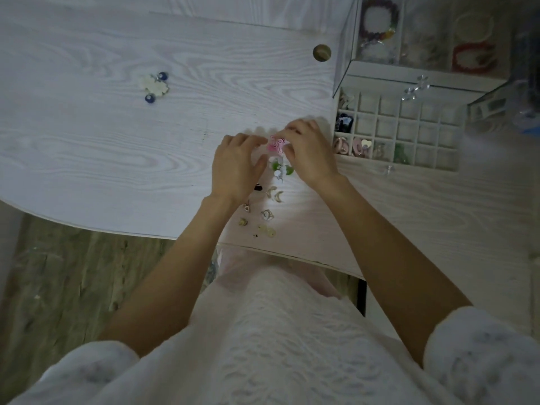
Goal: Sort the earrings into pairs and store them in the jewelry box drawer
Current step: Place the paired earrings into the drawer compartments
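Earrings, pink (275, 144), pinched between fingertips of left hand (237, 166) and right hand (306, 150) above white table (117, 127); apparently a pair. Loose earrings (270, 200) lie beneath; jewelry box drawer (409, 124) stands open just right.

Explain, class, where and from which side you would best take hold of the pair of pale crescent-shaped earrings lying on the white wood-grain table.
Probably pinch each pale crescent-shaped earring across its curved band, coming straight down from above: both lie flat on the white wood-grain table, apart from the neighbouring pieces. The fine detail is too small to judge further.
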Motion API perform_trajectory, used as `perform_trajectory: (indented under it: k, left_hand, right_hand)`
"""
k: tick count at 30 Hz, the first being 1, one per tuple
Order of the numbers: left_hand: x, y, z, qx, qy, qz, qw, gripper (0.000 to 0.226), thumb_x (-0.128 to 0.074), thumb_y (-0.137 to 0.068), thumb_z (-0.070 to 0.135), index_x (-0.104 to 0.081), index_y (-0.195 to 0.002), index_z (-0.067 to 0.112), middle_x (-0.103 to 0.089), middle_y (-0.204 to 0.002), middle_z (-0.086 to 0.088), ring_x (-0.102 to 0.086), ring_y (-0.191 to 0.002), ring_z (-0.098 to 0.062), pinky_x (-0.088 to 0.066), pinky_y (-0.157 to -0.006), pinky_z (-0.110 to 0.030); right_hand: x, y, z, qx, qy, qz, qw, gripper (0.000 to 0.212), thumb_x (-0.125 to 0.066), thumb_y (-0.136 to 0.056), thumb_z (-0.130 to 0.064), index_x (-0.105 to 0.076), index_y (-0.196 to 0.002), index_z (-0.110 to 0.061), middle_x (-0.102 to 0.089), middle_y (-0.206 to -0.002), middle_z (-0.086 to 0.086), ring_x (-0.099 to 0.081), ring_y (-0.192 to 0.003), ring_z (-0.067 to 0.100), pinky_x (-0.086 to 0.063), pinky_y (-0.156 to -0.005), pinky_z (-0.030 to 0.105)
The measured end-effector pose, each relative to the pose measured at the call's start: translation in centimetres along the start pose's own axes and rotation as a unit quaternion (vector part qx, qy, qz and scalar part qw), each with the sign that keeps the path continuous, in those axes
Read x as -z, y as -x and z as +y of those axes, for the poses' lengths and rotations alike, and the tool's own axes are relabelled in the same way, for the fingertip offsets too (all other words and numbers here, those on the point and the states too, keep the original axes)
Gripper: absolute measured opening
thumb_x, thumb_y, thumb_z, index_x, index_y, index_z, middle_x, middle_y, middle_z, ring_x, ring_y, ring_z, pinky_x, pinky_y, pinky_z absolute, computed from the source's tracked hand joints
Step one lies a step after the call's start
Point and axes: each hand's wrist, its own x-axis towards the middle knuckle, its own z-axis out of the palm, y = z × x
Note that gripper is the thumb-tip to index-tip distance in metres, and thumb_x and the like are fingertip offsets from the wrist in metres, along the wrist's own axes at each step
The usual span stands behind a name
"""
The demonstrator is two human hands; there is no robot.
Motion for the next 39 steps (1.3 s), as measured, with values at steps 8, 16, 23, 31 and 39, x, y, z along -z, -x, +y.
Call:
perform_trajectory:
  k: [8, 16, 23, 31, 39]
  left_hand:
    - [-1.0, -5.6, 0.3, -0.032, -0.074, -0.109, 0.991, 0.030, -0.060, -0.085, 0.030, -0.064, -0.111, 0.016, -0.065, -0.105, -0.010, -0.053, -0.097, -0.031, -0.043, -0.084, -0.039]
    - [-0.9, -6.3, 0.8, -0.018, -0.017, -0.123, 0.992, 0.030, -0.060, -0.083, 0.032, -0.066, -0.110, 0.021, -0.063, -0.106, -0.010, -0.054, -0.101, -0.029, -0.043, -0.081, -0.035]
    - [-1.3, -7.5, 0.9, 0.002, -0.017, -0.133, 0.991, 0.022, -0.058, -0.085, 0.028, -0.064, -0.100, 0.014, -0.062, -0.103, -0.007, -0.053, -0.099, -0.024, -0.040, -0.074, -0.030]
    - [0.0, -7.4, -0.4, 0.048, 0.145, -0.117, 0.981, 0.014, -0.067, -0.083, 0.023, -0.058, -0.087, 0.013, -0.067, -0.085, 0.003, -0.061, -0.078, -0.011, -0.046, -0.069, -0.021]
    - [0.5, -6.1, 0.3, 0.030, 0.245, -0.033, 0.968, 0.006, -0.060, -0.089, 0.019, -0.061, -0.085, 0.014, -0.068, -0.079, 0.004, -0.064, -0.078, -0.007, -0.052, -0.075, -0.020]
  right_hand:
    - [-0.2, 0.2, -0.5, -0.073, -0.010, 0.062, 0.995, 0.021, -0.055, -0.083, 0.001, -0.055, -0.104, -0.004, -0.056, -0.105, 0.014, -0.052, -0.096, 0.028, -0.042, -0.075, 0.032]
    - [-1.3, -0.7, -0.5, -0.139, -0.041, 0.056, 0.988, 0.026, -0.061, -0.086, -0.021, -0.060, -0.105, -0.004, -0.056, -0.107, 0.013, -0.053, -0.099, 0.026, -0.045, -0.082, 0.034]
    - [-1.2, -1.3, -1.0, -0.162, -0.037, 0.033, 0.986, 0.019, -0.062, -0.079, -0.009, -0.060, -0.098, -0.004, -0.056, -0.105, 0.012, -0.053, -0.095, 0.025, -0.042, -0.074, 0.031]
    - [-0.8, -1.2, -0.9, -0.170, -0.051, 0.045, 0.983, 0.014, -0.058, -0.082, -0.007, -0.053, -0.094, -0.004, -0.057, -0.095, 0.012, -0.049, -0.080, 0.019, -0.033, -0.066, 0.025]
    - [1.3, 1.0, -0.5, -0.115, -0.090, 0.068, 0.987, 0.013, -0.056, -0.090, -0.011, -0.061, -0.101, -0.007, -0.061, -0.095, 0.008, -0.057, -0.083, 0.018, -0.046, -0.072, 0.030]
